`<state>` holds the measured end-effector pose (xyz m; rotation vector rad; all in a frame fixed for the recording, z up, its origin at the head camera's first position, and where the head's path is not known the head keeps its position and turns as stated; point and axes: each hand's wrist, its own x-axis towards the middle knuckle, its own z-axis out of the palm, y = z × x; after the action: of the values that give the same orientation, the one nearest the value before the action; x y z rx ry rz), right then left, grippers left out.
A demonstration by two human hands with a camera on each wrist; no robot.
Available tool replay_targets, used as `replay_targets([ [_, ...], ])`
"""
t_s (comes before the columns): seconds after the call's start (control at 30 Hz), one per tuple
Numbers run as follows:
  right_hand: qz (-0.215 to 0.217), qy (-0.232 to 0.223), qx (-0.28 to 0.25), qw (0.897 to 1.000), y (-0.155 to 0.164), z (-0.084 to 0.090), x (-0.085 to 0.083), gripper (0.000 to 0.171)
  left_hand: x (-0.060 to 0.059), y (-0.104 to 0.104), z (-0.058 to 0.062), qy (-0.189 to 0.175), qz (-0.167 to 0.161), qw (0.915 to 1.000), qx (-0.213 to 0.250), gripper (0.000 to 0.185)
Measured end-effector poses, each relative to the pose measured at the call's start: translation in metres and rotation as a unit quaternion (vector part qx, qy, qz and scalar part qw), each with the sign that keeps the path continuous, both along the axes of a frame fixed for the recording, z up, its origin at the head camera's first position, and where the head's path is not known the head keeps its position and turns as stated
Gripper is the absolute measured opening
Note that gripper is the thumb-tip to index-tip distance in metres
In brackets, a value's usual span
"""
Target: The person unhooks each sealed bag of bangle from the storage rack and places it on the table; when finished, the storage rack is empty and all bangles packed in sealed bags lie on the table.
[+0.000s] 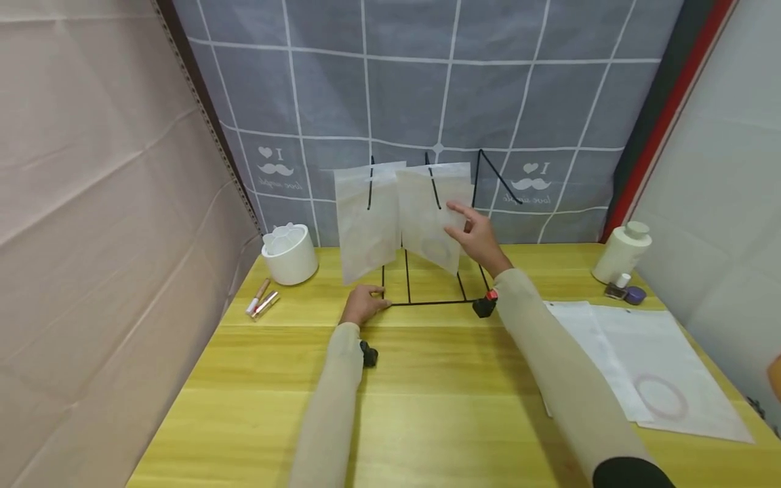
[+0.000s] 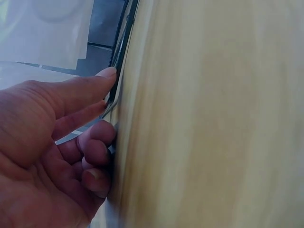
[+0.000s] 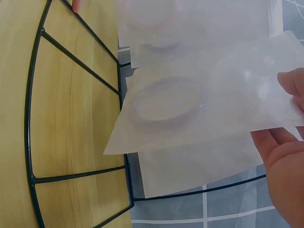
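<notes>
The left hand point(image 1: 364, 304) presses curled fingers on the black wire rack point(image 1: 427, 285) base near the table's back edge; the right hand point(image 1: 478, 237) pinches a translucent pouch point(image 1: 434, 217) hanging on a prong, apparently mid-hanging.

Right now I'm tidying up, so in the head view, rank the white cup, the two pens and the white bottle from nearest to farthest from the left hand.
1. The two pens, left of the left hand.
2. The white cup, back left.
3. The white bottle, far right.
</notes>
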<state>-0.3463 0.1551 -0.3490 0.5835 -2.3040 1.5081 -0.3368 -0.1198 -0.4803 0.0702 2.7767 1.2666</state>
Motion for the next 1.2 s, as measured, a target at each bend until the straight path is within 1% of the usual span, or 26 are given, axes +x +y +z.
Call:
replay_targets([
  [0.1,-0.001,0.01,0.004,1.0,0.005,-0.012,-0.008,0.049,0.001,0.001,0.001,0.005,0.0,1.0,-0.001,0.042],
  [0.2,-0.004,0.019,0.02,1.0,0.009,-0.024,-0.014,0.049,0.001,0.0,0.0,0.007,-0.001,1.0,-0.001,0.042],
  [0.3,0.0,0.038,0.045,0.998,0.012,-0.029,-0.008,0.049,0.001,0.0,-0.003,0.001,-0.001,1.0,0.0,0.043],
  [0.4,0.0,0.074,0.069,0.995,0.015,-0.031,0.001,0.049,0.001,-0.001,-0.003,0.0,-0.001,1.0,0.003,0.044],
  [0.57,-0.015,0.148,0.112,0.982,0.02,-0.032,0.017,0.048,0.0,-0.001,-0.001,0.008,-0.004,1.0,-0.001,0.043],
  [0.67,-0.032,0.19,0.151,0.97,0.025,-0.03,0.03,0.048,0.001,0.0,0.0,0.002,-0.004,1.0,0.001,0.044],
  [0.7,-0.04,0.205,0.17,0.963,0.027,-0.029,0.034,0.048,0.001,0.0,0.0,-0.001,-0.004,1.0,0.002,0.044],
  [0.8,-0.06,0.254,0.225,0.939,0.033,-0.022,0.046,0.049,0.002,0.0,0.001,-0.005,-0.004,1.0,0.004,0.044],
  [0.93,-0.07,0.301,0.298,0.903,0.042,-0.009,0.06,0.053,0.003,0.0,0.003,-0.005,-0.003,1.0,0.002,0.045],
  [1.0,-0.065,0.315,0.325,0.889,0.047,-0.002,0.069,0.055,0.003,0.0,0.004,-0.007,-0.005,1.0,0.003,0.045],
  [1.07,-0.056,0.324,0.34,0.881,0.053,0.004,0.08,0.058,0.004,0.001,0.005,-0.009,-0.007,0.9999,0.003,0.045],
  [1.1,-0.047,0.326,0.34,0.881,0.056,0.007,0.086,0.058,0.004,0.001,0.005,-0.01,-0.007,0.9999,0.003,0.045],
  [1.13,-0.038,0.324,0.334,0.884,0.06,0.009,0.092,0.059,0.003,0.001,0.005,-0.012,-0.007,0.9999,0.004,0.045],
  [1.17,-0.026,0.318,0.321,0.892,0.065,0.01,0.097,0.059,0.003,0.001,0.004,-0.013,-0.008,0.9999,0.002,0.044],
  [1.2,-0.01,0.307,0.3,0.903,0.07,0.011,0.103,0.059,0.002,0.001,0.004,-0.012,-0.008,0.9999,0.0,0.045],
])
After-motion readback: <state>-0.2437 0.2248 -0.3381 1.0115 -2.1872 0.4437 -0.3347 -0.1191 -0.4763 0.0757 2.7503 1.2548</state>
